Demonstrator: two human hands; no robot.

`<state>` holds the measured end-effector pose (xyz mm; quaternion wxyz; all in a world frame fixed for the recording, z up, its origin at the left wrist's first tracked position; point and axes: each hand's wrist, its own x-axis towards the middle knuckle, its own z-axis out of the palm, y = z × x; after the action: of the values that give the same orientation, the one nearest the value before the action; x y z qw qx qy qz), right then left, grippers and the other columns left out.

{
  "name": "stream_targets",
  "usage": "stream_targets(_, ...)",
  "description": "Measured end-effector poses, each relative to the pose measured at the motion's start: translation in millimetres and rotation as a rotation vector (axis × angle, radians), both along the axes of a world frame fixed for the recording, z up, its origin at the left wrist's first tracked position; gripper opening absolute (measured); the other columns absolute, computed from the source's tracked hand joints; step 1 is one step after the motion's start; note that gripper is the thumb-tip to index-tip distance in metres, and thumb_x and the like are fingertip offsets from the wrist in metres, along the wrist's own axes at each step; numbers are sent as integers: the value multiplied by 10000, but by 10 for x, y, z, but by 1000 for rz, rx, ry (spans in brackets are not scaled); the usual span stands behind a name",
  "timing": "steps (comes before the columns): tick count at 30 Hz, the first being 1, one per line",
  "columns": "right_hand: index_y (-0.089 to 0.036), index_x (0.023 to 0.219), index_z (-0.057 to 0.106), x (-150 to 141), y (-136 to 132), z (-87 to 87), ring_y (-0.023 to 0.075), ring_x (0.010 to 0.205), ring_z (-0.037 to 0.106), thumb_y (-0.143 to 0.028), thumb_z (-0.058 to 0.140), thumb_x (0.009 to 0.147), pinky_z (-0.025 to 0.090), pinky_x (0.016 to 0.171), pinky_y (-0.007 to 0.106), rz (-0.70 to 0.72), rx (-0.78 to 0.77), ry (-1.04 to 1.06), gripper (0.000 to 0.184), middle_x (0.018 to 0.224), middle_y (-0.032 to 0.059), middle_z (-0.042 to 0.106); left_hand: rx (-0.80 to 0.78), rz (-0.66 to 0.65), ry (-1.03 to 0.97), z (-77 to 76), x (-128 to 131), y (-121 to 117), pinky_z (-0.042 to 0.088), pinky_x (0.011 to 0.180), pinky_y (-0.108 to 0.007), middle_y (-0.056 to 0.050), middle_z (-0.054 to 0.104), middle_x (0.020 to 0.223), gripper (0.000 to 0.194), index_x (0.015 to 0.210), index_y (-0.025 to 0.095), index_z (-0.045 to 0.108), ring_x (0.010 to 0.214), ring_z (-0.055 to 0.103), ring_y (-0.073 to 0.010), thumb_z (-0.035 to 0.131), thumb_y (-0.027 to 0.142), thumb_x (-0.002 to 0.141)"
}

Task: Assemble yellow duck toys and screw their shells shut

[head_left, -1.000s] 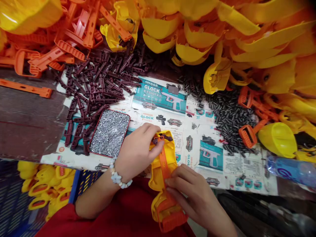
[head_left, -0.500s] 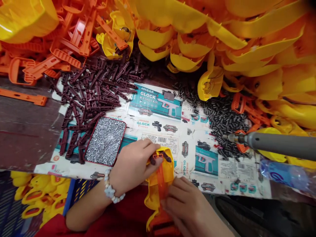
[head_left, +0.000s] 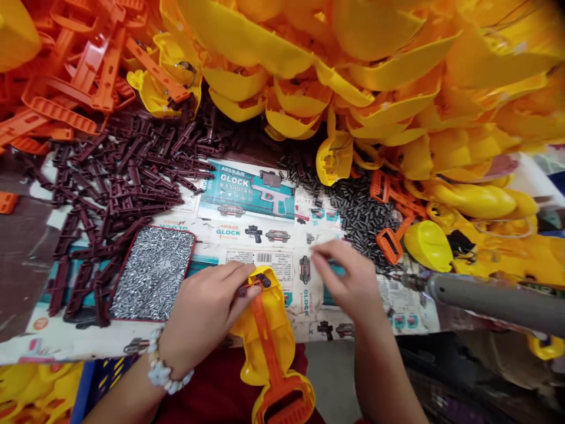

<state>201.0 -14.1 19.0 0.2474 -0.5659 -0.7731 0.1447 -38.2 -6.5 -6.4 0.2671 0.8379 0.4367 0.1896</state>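
We look down on the person's left hand (head_left: 200, 312), just left of centre at the bottom of the frame, with a white beaded bracelet (head_left: 165, 368) at the wrist. Its grip is closed on the top end of a hollow yellow plastic shell (head_left: 280, 335). The fingers sit beside two small dark maroon plastic pieces (head_left: 253, 287) and partly hide them, so we cannot make out how those pieces are seated.

The shell lies past the desk's front edge, over red cloth (head_left: 220, 388). A long orange plastic bar (head_left: 265, 344) runs down its hollow to a chunky orange ribbed end (head_left: 282, 403), nearly cut off by the bottom of the frame.

The right hand (head_left: 348, 277) is open, its fingers loosely apart, holding nothing, over the printed GLOCK sheets (head_left: 247, 191) just right of the shell. We cannot tell whether it touches them.

Left of the hands lies a red-rimmed tray (head_left: 170, 229) of silver screws, beside scattered dark maroon plastic pieces (head_left: 119, 176). Short black tubes (head_left: 362, 218) are heaped at centre right. A grey cylindrical power tool (head_left: 489, 297) enters from the right edge, cut off there. Yellow shells (head_left: 353, 76) and orange frames (head_left: 83, 76) pile along the top.
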Motion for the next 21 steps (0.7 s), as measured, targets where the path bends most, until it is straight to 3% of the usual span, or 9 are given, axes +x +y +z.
stream_targets(3,-124,897,572,287,424,-168,236,753,494,-182,437,874,350,671,323,-205,69,-185,149,841,88,532,34,47,39,-8,-26,3,528,654,-339,-55,699,985,301,1046,177,603,780,672,-218,391,365,944)
stream_targets(6,-147,790,591,394,724,-325,234,745,498,-130,493,763,351,655,312,-193,39,-281,103,801,61,537,-8,91,74,-1,-46,7,528,662,-338,-34,698,984,290,1057,191,606,781,675,-215,408,366,938)
stream_targets(9,-149,732,577,387,815,-355,250,781,498,-117,513,703,365,666,309,-157,34,-317,77,773,58,538,-46,104,74,0,-45,14,523,672,-326,-28,697,965,273,1046,194,615,794,674,-211,428,354,929)
stream_targets(12,-142,756,554,271,629,-215,240,777,511,-156,498,756,387,679,307,-114,61,-275,58,792,57,548,-51,120,71,0,-24,14,514,670,-304,-39,696,943,261,1031,181,624,790,670,-202,451,341,918)
stream_targets(16,-161,893,533,-117,74,81,155,720,532,-191,485,894,410,671,247,8,77,-114,57,827,11,551,-55,125,61,21,9,7,501,666,-283,-39,695,899,245,1022,178,629,785,664,-191,473,328,908)
stream_targets(18,-151,933,528,-330,-185,179,143,725,511,-114,476,929,398,663,240,168,-53,16,64,829,20,535,-74,120,62,32,19,8,497,670,-276,-36,693,884,238,1018,178,631,791,663,-187,482,325,905)
stream_targets(21,-118,998,528,-542,-398,210,150,729,485,-41,480,941,388,674,265,260,-116,56,108,839,42,522,-80,133,71,43,26,10,487,666,-264,-42,692,864,243,1003,163,639,791,663,-182,480,320,905)
